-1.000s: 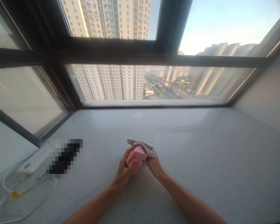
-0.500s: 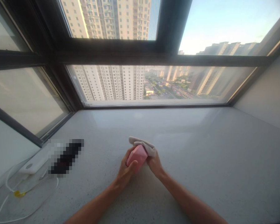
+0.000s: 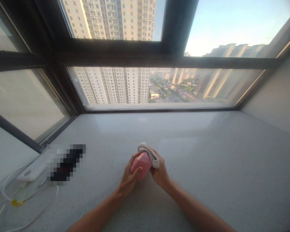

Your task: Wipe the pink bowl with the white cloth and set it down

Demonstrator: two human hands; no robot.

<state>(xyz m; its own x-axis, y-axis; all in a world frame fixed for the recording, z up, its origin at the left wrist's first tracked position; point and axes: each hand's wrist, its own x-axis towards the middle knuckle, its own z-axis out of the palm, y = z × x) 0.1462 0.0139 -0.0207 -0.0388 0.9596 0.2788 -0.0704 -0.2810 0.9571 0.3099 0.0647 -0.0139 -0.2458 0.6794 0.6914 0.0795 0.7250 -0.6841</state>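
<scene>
Two hands work: our left hand (image 3: 130, 178) grips the pink box (image 3: 141, 164); our right hand (image 3: 160, 172) presses the cloth (image 3: 149, 154) on it. Next, we think, turn it.

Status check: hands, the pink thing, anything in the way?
Left hand grips pink box. Right hand presses cloth on it. Sill ahead bare.

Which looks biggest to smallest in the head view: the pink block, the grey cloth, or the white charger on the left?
1. White charger.
2. Pink block.
3. Grey cloth, though the hands hide parts of both, so their order is unsure.
</scene>
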